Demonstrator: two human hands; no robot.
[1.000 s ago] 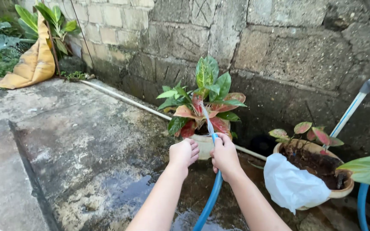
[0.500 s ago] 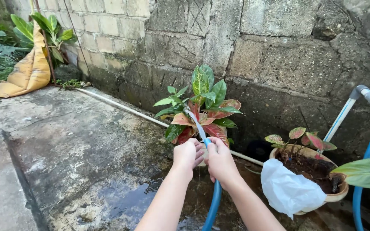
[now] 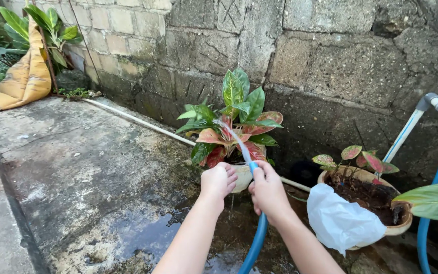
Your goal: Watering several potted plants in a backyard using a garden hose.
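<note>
The right hand [image 3: 268,192] is closed around the end of the blue hose [image 3: 256,240], thumb over its mouth, and a thin jet of water arcs into the red-and-green plant [image 3: 231,122]. The left hand [image 3: 219,181] is curled against the rim of that plant's pale pot [image 3: 241,177]. The pot stands close to the block wall [image 3: 300,56]; wet concrete floor [image 3: 87,167] lies open to the left. To the right, a second pot [image 3: 401,226] with a white bag [image 3: 343,220] stands near.

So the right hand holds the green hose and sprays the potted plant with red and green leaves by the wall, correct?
Not quite: the hose is blue, not green, as the head view shows. The right hand does hold it, spraying the potted plant with red and green leaves by the wall.
</note>
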